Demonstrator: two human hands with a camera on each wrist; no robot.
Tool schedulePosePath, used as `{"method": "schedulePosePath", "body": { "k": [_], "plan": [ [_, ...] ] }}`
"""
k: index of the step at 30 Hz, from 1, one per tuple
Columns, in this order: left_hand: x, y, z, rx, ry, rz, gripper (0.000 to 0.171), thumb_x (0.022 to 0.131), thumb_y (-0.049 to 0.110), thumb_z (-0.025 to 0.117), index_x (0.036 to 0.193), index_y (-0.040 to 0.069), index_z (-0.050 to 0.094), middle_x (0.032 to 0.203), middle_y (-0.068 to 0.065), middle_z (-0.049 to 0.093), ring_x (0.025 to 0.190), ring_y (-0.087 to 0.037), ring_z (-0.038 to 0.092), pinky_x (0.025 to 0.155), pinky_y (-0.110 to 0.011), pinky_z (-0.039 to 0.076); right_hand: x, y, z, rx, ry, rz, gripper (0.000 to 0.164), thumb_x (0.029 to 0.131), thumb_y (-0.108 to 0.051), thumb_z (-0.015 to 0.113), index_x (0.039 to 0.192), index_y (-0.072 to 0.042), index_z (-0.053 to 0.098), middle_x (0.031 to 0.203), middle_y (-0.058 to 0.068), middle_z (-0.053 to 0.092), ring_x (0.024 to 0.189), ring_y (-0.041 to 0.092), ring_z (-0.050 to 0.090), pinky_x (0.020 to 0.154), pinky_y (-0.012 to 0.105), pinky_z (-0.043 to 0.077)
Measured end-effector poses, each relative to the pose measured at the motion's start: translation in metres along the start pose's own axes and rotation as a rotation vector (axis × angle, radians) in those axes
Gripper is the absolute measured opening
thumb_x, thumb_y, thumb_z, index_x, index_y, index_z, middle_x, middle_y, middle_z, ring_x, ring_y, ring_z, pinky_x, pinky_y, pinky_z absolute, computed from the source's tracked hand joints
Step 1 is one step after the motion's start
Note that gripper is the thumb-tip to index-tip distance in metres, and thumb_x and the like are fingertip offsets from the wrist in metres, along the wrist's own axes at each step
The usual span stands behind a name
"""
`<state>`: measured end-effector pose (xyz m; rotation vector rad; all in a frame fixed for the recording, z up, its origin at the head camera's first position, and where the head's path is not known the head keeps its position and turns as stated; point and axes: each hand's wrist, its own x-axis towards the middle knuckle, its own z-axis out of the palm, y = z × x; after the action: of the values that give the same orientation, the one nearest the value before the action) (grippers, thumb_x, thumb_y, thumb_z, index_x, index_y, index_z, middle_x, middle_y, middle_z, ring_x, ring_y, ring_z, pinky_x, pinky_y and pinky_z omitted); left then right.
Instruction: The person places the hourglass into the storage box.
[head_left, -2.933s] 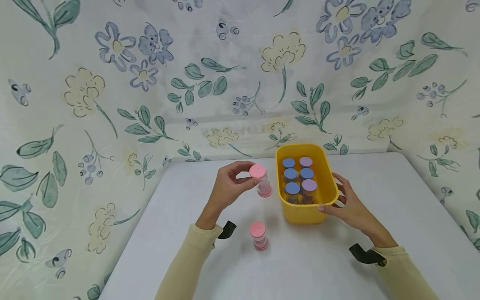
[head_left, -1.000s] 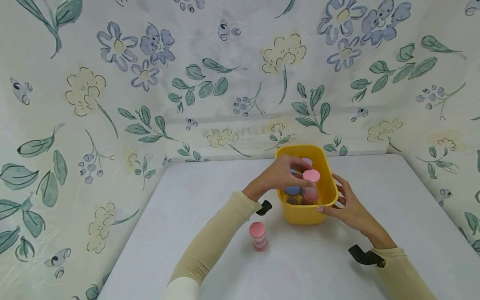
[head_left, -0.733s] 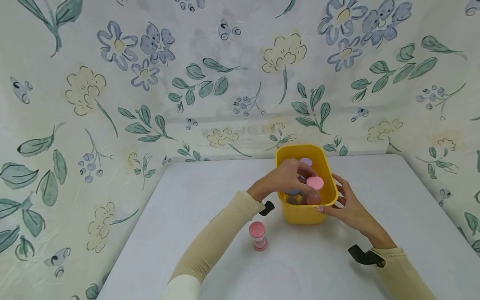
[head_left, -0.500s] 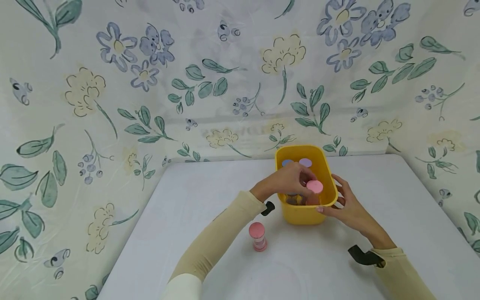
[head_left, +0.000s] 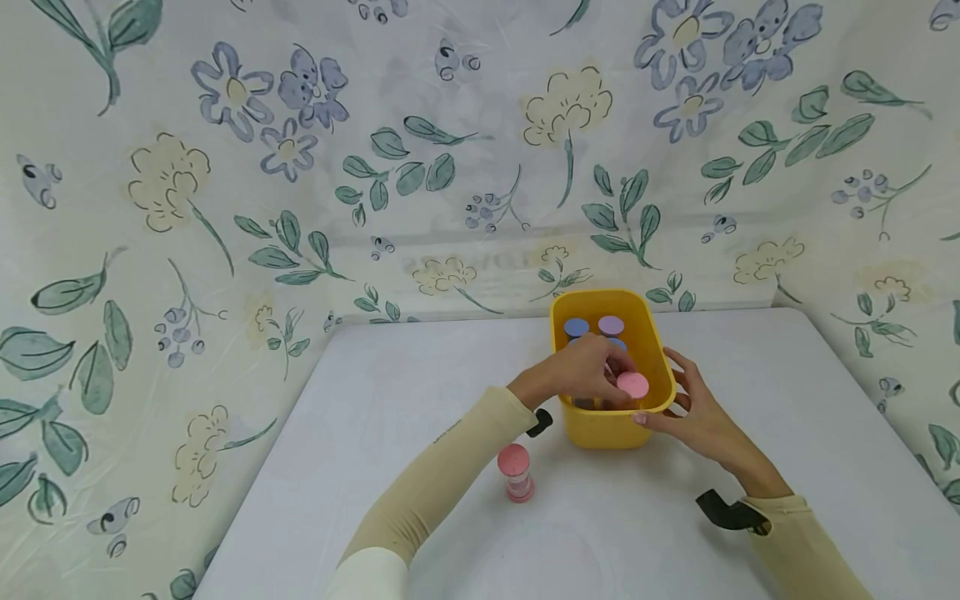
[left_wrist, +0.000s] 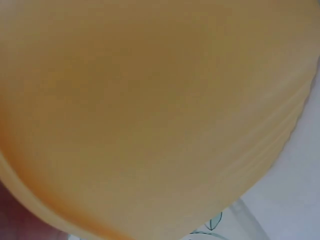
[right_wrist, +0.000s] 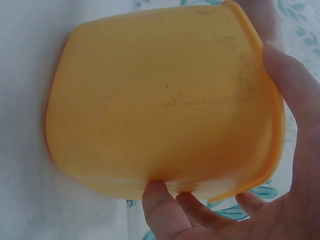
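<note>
In the head view a yellow plastic bin stands on the white table. My left hand reaches inside it, pinching a pink-capped sand timer near the front right corner. Behind that hand stand a blue-capped timer and a purple-capped timer; other timers are partly covered by the hand. My right hand grips the bin's right front corner, thumb on the rim. In the right wrist view its fingers press the bin's side. The bin's wall fills most of the left wrist view.
Another pink sand timer stands upright on the table, in front of the bin and to its left, close to my left sleeve. A flowered cloth hangs behind the table.
My left hand has carried the pink sand timer from left of the bin into it, then lowered it toward the front right corner. The right hand and the bin stay put.
</note>
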<state>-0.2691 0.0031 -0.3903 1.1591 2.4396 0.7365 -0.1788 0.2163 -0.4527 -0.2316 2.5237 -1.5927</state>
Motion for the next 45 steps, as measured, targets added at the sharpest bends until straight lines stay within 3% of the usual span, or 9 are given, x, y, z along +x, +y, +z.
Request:
{"method": "schedulePosePath", "body": {
  "k": [16,24,35,45],
  "plan": [
    [0.004,-0.004,0.009,0.175,-0.005,0.054,0.04,0.089,0.032,0.083,0.122,0.01,0.075,0.105,0.002,0.071,0.091,-0.009,0.059,0.08,-0.009,0.05,0.001,0.004,-0.001,-0.003,0.002,-0.009,0.112,0.092,-0.035,0.079,0.166,-0.025,-0.005,0.167,0.029,0.019,0.143,0.054,0.043,0.111,0.062,0.044],
    [0.007,-0.005,0.012,0.347,0.007,0.106,0.038,0.09,0.041,0.08,0.114,0.013,0.077,0.124,0.0,0.063,0.114,-0.013,0.054,0.099,-0.016,0.046,0.0,0.002,-0.002,-0.004,0.001,-0.001,0.112,0.092,-0.037,0.078,0.166,-0.026,-0.005,0.167,0.029,0.018,0.144,0.054,0.041,0.112,0.063,0.043],
    [0.007,-0.003,0.012,0.348,-0.01,0.096,0.039,0.091,0.04,0.079,0.119,0.013,0.076,0.13,-0.001,0.06,0.12,-0.014,0.052,0.105,-0.019,0.045,0.001,0.003,-0.001,-0.007,0.001,-0.001,0.112,0.092,-0.038,0.078,0.166,-0.026,-0.005,0.168,0.029,0.017,0.144,0.054,0.042,0.111,0.062,0.045],
    [0.004,-0.004,0.01,0.32,-0.047,0.106,0.038,0.091,0.037,0.079,0.12,0.012,0.076,0.125,-0.002,0.06,0.116,-0.013,0.051,0.1,-0.016,0.045,0.001,0.001,-0.001,-0.001,0.001,0.002,0.112,0.092,-0.037,0.078,0.166,-0.026,-0.005,0.167,0.029,0.018,0.144,0.054,0.042,0.11,0.062,0.047]
  ]
}}
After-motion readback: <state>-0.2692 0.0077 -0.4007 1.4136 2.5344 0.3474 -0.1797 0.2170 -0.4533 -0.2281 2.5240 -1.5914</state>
